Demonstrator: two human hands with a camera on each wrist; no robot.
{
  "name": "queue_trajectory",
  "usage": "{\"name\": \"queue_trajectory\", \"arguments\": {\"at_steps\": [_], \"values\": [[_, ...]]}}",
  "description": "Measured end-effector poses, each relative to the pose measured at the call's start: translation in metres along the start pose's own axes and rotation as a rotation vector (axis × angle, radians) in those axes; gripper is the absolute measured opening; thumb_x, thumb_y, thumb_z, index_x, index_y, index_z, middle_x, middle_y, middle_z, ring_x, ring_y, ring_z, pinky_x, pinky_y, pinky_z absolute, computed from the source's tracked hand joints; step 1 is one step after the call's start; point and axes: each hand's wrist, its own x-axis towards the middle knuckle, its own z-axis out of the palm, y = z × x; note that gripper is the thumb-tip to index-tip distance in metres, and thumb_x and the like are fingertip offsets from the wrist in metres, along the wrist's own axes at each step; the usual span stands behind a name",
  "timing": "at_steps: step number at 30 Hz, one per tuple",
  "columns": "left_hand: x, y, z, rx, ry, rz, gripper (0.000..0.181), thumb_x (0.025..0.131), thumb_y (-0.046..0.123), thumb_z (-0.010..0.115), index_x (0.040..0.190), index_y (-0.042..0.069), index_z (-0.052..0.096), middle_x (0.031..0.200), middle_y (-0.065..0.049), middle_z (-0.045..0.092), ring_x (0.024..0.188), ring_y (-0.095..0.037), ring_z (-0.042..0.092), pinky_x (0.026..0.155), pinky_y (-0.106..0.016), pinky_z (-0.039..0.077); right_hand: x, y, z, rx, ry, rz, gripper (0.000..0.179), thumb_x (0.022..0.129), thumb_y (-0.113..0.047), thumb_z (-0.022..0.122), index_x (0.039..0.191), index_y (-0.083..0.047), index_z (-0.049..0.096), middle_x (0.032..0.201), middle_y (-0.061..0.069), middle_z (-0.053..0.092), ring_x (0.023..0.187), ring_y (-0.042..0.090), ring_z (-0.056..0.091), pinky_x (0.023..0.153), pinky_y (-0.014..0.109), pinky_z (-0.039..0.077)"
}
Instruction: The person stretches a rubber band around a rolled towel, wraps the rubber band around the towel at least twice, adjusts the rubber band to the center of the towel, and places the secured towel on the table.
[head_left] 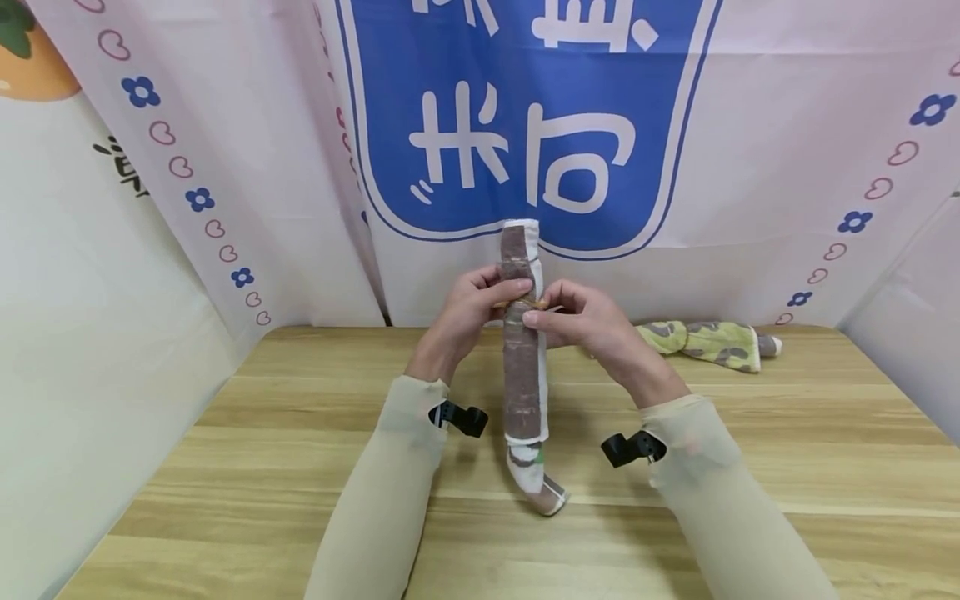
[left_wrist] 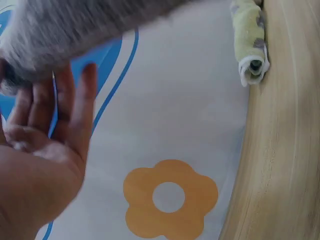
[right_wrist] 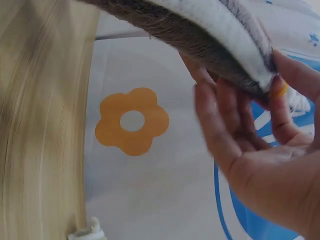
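Note:
A rolled brown towel [head_left: 522,375] with white edging stands lengthwise in front of me, its lower end bent to the right in the head view. An orange rubber band [head_left: 542,305] crosses it a little above the middle. My left hand [head_left: 467,307] grips the roll from the left, thumb lying across its front by the band. From the right, my right hand [head_left: 592,321] pinches the band against the towel between thumb and index finger. In the right wrist view, a bit of the orange band [right_wrist: 283,90] shows by the thumb; the left wrist view shows the towel's grey-brown underside [left_wrist: 85,30].
A second rolled towel [head_left: 723,343], green-yellow with grey patches and banded round its middle, lies at the back right of the wooden table [head_left: 247,467]. Behind the table hangs a white curtain [head_left: 442,283] with a blue printed panel.

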Motion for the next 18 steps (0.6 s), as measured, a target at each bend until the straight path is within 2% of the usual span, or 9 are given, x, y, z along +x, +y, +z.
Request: {"name": "queue_trajectory", "arguments": {"at_steps": [4, 7, 10, 13, 16, 18], "values": [[0.0, 0.004, 0.003, 0.066, 0.072, -0.045, 0.027, 0.093, 0.02, 0.083, 0.115, 0.007, 0.077, 0.104, -0.006, 0.075, 0.087, -0.017, 0.066, 0.075, -0.031, 0.055, -0.001, -0.001, 0.006, -0.202, 0.063, -0.055, 0.027, 0.095, -0.016, 0.082, 0.101, -0.004, 0.059, 0.111, 0.014, 0.064, 0.1, 0.028, 0.067, 0.082, 0.043, 0.059], [-0.001, 0.008, 0.006, 0.106, 0.114, -0.067, 0.026, 0.091, 0.023, 0.085, 0.112, 0.009, 0.077, 0.104, -0.006, 0.074, 0.088, -0.017, 0.065, 0.074, -0.032, 0.055, -0.002, -0.002, 0.012, -0.339, 0.115, -0.149, 0.023, 0.094, -0.004, 0.079, 0.1, -0.003, 0.057, 0.115, 0.018, 0.06, 0.103, 0.034, 0.068, 0.08, 0.044, 0.059], [-0.002, 0.009, 0.008, 0.091, 0.156, -0.089, 0.024, 0.091, 0.022, 0.084, 0.109, 0.008, 0.077, 0.102, -0.005, 0.071, 0.086, -0.018, 0.063, 0.073, -0.033, 0.057, -0.004, -0.001, 0.023, -0.471, 0.157, -0.27, 0.019, 0.091, 0.01, 0.071, 0.097, -0.003, 0.059, 0.111, 0.019, 0.053, 0.102, 0.036, 0.062, 0.079, 0.046, 0.059], [-0.004, 0.01, 0.009, 0.083, 0.199, -0.099, 0.02, 0.091, 0.02, 0.084, 0.106, 0.009, 0.077, 0.1, -0.005, 0.071, 0.083, -0.018, 0.063, 0.071, -0.032, 0.058, -0.004, 0.002, 0.032, -0.619, 0.203, -0.374, 0.022, 0.088, 0.017, 0.065, 0.092, -0.005, 0.063, 0.107, 0.019, 0.049, 0.095, 0.036, 0.057, 0.076, 0.046, 0.056], [-0.005, 0.01, 0.011, 0.12, 0.236, -0.086, 0.019, 0.089, 0.02, 0.085, 0.1, 0.009, 0.075, 0.098, -0.006, 0.072, 0.081, -0.017, 0.064, 0.067, -0.031, 0.058, -0.004, 0.006, 0.036, -0.708, 0.243, -0.423, 0.025, 0.086, 0.018, 0.062, 0.089, -0.006, 0.064, 0.107, 0.019, 0.051, 0.089, 0.035, 0.056, 0.072, 0.046, 0.052], [-0.005, 0.011, 0.012, 0.142, 0.254, -0.069, 0.02, 0.088, 0.022, 0.086, 0.097, 0.008, 0.074, 0.097, -0.006, 0.072, 0.08, -0.017, 0.065, 0.066, -0.031, 0.058, -0.003, 0.008, 0.036, -0.714, 0.256, -0.434, 0.024, 0.087, 0.018, 0.061, 0.089, -0.006, 0.065, 0.105, 0.019, 0.052, 0.086, 0.035, 0.056, 0.069, 0.046, 0.052]]}}
